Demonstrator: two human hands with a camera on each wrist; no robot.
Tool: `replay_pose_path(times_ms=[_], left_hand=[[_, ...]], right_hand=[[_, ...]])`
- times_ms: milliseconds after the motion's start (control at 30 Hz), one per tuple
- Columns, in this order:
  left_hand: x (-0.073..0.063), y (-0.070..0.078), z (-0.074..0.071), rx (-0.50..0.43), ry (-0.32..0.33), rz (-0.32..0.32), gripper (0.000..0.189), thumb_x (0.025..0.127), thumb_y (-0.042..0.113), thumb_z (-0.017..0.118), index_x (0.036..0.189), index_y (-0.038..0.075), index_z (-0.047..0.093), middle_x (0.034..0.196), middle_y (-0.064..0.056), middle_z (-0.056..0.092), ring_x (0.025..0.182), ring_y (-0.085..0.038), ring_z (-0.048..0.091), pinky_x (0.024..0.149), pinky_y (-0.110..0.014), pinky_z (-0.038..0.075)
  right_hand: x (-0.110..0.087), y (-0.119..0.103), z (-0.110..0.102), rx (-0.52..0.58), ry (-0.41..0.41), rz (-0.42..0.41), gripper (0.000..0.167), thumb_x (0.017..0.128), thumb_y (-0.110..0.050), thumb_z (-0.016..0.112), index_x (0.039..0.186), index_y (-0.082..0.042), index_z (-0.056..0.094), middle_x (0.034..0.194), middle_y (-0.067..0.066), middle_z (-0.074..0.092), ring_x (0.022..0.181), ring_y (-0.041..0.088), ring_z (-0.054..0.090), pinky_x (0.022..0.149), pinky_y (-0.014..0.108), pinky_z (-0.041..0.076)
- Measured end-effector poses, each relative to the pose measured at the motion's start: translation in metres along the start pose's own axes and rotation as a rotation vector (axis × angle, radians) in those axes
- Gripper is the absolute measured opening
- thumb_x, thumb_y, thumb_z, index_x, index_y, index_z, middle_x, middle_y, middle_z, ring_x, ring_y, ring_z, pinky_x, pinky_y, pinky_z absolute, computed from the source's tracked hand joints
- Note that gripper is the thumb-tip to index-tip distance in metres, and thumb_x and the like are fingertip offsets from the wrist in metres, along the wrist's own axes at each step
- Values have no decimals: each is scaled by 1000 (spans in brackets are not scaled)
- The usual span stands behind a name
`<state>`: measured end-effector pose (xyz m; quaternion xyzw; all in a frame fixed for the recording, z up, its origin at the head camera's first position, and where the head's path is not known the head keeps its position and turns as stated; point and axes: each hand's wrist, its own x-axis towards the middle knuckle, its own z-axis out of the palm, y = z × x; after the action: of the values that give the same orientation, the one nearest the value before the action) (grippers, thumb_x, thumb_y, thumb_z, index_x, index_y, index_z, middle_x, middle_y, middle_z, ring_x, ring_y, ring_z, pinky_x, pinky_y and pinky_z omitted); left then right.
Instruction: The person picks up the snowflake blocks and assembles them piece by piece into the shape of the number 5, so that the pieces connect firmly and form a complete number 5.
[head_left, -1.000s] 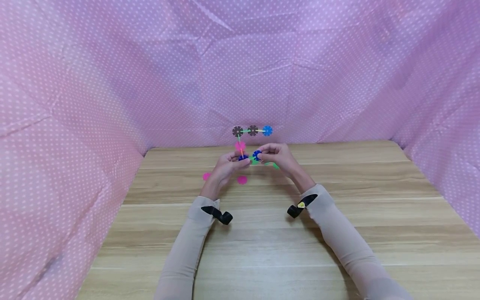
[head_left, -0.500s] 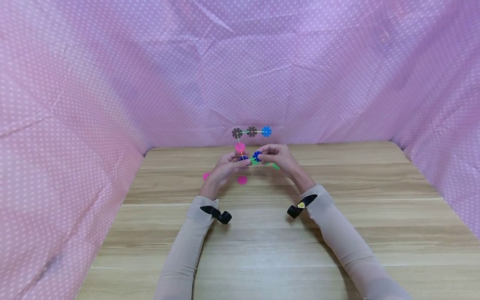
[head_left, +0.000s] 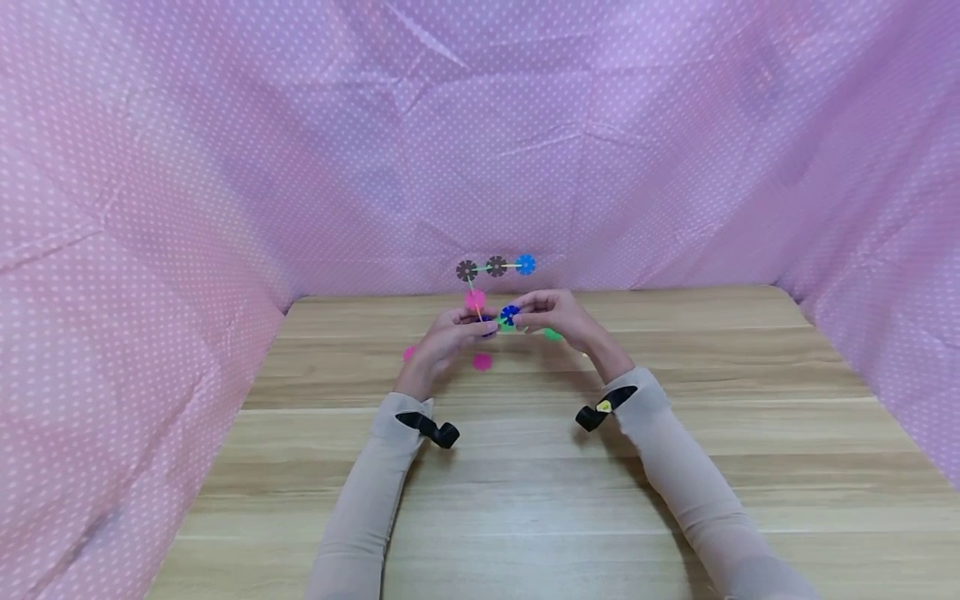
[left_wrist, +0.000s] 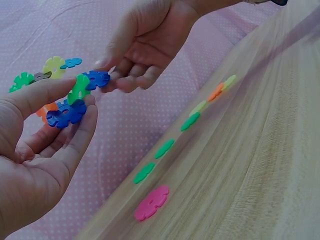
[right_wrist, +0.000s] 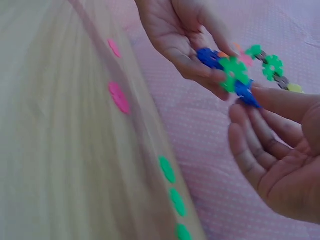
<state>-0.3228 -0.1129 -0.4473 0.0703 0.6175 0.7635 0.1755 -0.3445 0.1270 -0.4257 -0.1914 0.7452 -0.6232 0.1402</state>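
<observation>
My left hand [head_left: 446, 340] pinches one blue disc [left_wrist: 60, 119], right hand [head_left: 562, 319] another blue disc [left_wrist: 98, 79], green disc [left_wrist: 79, 91] between; uneven pushing could pop joints along the chain [head_left: 476, 298].

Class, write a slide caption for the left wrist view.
Left hand and right hand pinch blue slotted discs, a green one between; loose discs dot the table.

The blue disc [left_wrist: 66, 115] in the left fingers [left_wrist: 85, 127] looks like smooth plastic with a faint sheen, as do the second blue disc [left_wrist: 99, 80] in the right fingers [left_wrist: 129, 84] and the green disc [left_wrist: 78, 92] between them. Below the fingers, the pink disc [left_wrist: 152, 203] looks like matt plastic. The surface [head_left: 525, 500] beneath is smooth, wood-grained, softly glossy; beyond the fingers, the curtain [head_left: 480, 167] is creased, matt cloth.
</observation>
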Motion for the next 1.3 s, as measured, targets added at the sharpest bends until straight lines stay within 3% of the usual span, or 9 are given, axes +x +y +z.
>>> replay_pose_path(times_ms=[167,267,500,733,900,1033,1133,1300], left_hand=[[-1,0,-3,-9,34,-2,46,94,-3,67,137,-11,53,112,-1,69,99,-11,69,116,-45,46],[-1,1,-5,-15,33,1,49,94,-3,66,139,-13,49,111,0,69,98,-11,68,116,-43,46],[-1,1,-7,-8,24,2,49,94,-4,66,139,-13,49,108,0,68,98,-11,68,119,-49,41],[0,0,-10,-9,30,-14,42,93,-1,68,133,-8,56,109,-1,68,97,-12,67,120,-50,39],[0,0,-10,-11,34,-22,28,93,-2,68,120,4,66,130,-15,62,99,-11,67,120,-48,39],[1,-2,-9,-23,25,-15,40,94,-5,66,133,-6,57,145,-26,52,97,-10,67,122,-50,37],[2,-3,-8,-24,23,-8,49,94,-6,65,140,-12,49,143,-26,55,96,-10,68,120,-49,40],[2,-4,-4,-42,33,-7,46,94,-7,65,137,-11,51,140,-25,58,96,-10,70,111,-38,51]], right_hand=[[-2,-11,-18,-139,-90,68,36,93,-9,73,123,9,65,113,20,74,96,23,74,100,62,53],[-5,-17,-33,-246,-141,89,38,95,-12,73,125,8,65,121,25,70,101,26,72,100,60,54],[-16,-15,-66,-442,-206,136,35,94,-8,71,122,12,65,105,22,75,89,18,71,84,45,61],[-29,3,-85,-505,-183,146,27,90,-1,74,113,12,68,101,21,75,85,12,68,79,30,60],[-33,20,-90,-486,-168,128,25,86,1,77,108,11,69,99,23,75,84,13,68,74,20,58],[-34,29,-90,-482,-132,168,27,86,-1,78,108,10,68,96,20,74,80,11,65,70,24,58],[-34,32,-90,-500,-105,201,29,86,-4,79,110,8,68,95,16,72,78,10,62,68,25,56],[-35,34,-89,-530,-90,219,29,87,-7,79,111,6,68,91,11,70,73,9,58,62,24,51]])
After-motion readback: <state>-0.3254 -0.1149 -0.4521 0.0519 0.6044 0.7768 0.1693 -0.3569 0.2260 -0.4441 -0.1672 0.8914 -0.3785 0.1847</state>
